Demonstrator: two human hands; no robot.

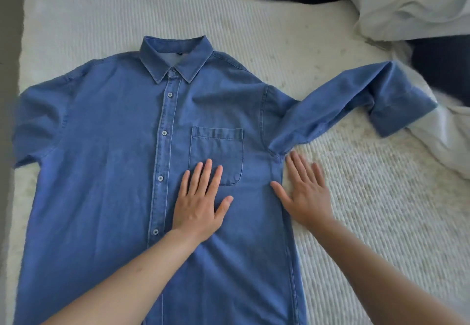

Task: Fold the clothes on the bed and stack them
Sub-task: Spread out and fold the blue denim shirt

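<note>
Head view: two flat hands, left hand (201, 201) and right hand (304, 192), one denim shirt (101, 159).

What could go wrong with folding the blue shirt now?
The right sleeve sticks out with its cuff resting on the rumpled white bedding, so it might drag that along or fold crooked. The left hand and right hand lie flat near the chest pocket; smoothing could push wrinkles toward the side seam. The denim shirt also reaches the bed edge on the left and might slip.
</note>
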